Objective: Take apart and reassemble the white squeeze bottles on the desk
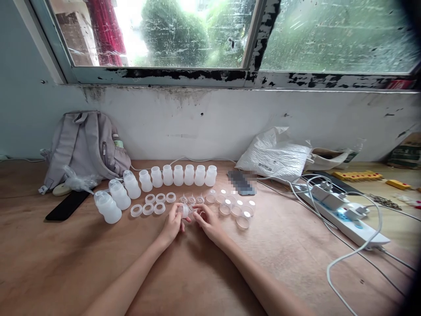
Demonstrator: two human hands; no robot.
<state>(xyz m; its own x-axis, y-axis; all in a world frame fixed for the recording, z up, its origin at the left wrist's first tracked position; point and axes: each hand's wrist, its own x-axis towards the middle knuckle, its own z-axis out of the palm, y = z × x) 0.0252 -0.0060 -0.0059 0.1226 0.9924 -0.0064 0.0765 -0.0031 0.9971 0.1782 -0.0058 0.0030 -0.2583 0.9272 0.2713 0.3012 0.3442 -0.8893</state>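
My left hand point(173, 223) is closed round a translucent ribbed bottle collar point(183, 211), held just above the table. Close on its right is my right hand point(206, 220), thumb and fingers bent together towards the collar; what they pinch is too small to make out. Just behind both hands stand a few clear bottle nipples point(191, 199). To the left lie several loose white collar rings point(148, 209). Clear round caps point(236, 210) are grouped on the right. Frosted baby bottles point(178, 175) line the back, and the three at the left point(108, 207) have tops on.
A grey backpack point(83, 145) leans on the wall, with a black phone point(67, 206) before it. On the right are a blurred dark object point(242, 182), a silvery mailing bag point(274, 153) and a white power strip point(348, 219) with looping cables.
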